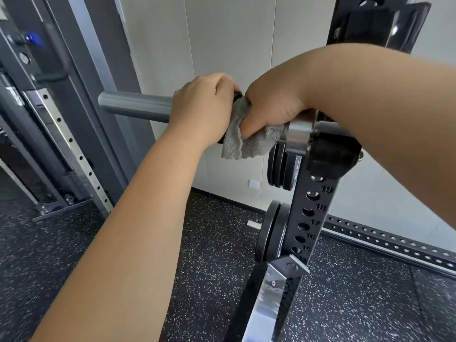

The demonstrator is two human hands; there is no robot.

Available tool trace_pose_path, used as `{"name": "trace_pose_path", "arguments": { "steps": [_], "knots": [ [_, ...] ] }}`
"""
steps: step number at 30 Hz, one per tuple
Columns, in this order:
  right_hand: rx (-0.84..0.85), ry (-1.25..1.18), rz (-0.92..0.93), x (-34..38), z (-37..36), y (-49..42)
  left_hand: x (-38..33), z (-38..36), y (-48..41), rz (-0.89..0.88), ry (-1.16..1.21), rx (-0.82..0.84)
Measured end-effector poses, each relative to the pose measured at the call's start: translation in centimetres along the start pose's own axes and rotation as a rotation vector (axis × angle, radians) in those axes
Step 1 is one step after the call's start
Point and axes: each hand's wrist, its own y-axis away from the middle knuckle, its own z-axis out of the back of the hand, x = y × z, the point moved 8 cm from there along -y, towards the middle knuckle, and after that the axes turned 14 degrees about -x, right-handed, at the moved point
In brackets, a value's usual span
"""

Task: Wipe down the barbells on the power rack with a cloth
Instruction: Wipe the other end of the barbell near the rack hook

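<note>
The left hand (199, 107) grips the barbell sleeve (135, 104) jutting left of the rack upright (313, 206), while the right hand (274, 107) clutches the grey cloth (237, 141) round it, whose dangling tail could snag at the collar (298, 134).

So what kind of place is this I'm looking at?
Most likely a gym or weight room: a barbell sits racked on a black rack upright with numbered holes, weight plates hang beside that upright, and the floor looks like speckled rubber matting.
</note>
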Motion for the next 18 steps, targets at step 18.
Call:
{"name": "trace_pose_path", "arguments": {
  "steps": [18],
  "knots": [
    [0.004, 0.066, -0.015, 0.1, 0.2, 0.9, 0.9, 1.6, 3.7, -0.175, 0.203, -0.281]
  ]
}}
